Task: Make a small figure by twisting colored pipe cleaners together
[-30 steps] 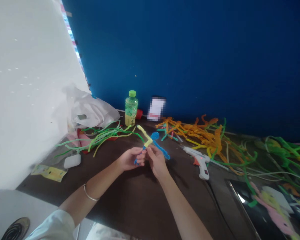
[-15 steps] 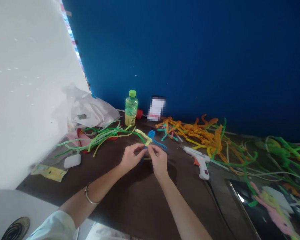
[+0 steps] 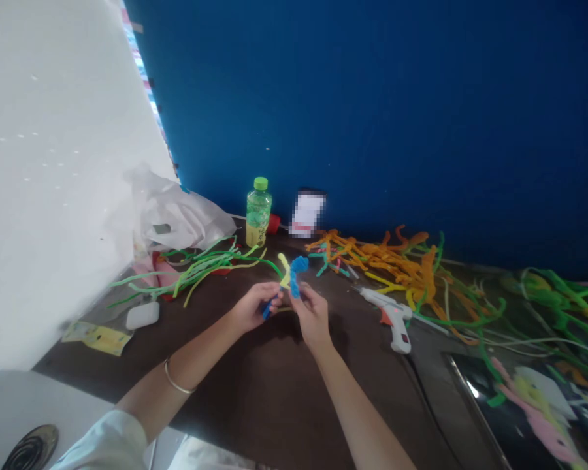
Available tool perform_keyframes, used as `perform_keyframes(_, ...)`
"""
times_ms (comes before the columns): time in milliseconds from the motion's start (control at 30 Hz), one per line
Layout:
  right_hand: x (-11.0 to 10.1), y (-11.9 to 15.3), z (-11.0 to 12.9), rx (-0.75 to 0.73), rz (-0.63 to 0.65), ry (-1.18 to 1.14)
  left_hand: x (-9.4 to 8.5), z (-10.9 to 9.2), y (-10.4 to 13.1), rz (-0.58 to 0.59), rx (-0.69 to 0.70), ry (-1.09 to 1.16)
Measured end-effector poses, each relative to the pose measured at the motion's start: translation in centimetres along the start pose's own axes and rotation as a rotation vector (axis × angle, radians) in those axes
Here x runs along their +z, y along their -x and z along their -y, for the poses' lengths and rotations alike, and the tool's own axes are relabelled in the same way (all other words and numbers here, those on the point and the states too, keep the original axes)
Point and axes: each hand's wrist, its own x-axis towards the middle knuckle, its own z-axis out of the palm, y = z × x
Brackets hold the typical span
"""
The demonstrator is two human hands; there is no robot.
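Left hand [image 3: 257, 308], right hand [image 3: 314, 317]: fingers pinched closed on yellow-and-blue fuzzy piece [image 3: 298, 266], seemingly joined low, twelve-o'clock ends free.

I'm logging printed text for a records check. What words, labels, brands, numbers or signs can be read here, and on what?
None can be read with certainty.
Bottle: dark vertical characters, too small and blurred to read.
Screen behind the hands: pixelated, illegible.
Yellow strip: faint marks, too blurred to identify.
Glue gun: nothing legible.
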Motion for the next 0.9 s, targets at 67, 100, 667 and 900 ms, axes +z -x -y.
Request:
perform_keyframes(67,0.0,-0.1,0.0,-0.001,0.003,-0.010,-0.1,-0.3,0.3,0.064,-0.129,0.131)
perform_keyframes(100,0.1,-0.1,0.0,0.008,0.012,-0.027,-0.1,-0.5,0.5,0.081,-0.194,0.190)
perform_keyframes(667,0.2,-0.1,0.5,0.017,-0.085,0.076,0.3,1.0,0.4,-0.268,0.608,-0.896)
perform_keyframes(900,0.6,0.2,0.9,0.057,-0.125,0.023,0.7,0.6,0.2,-0.321,0.492,-0.749)
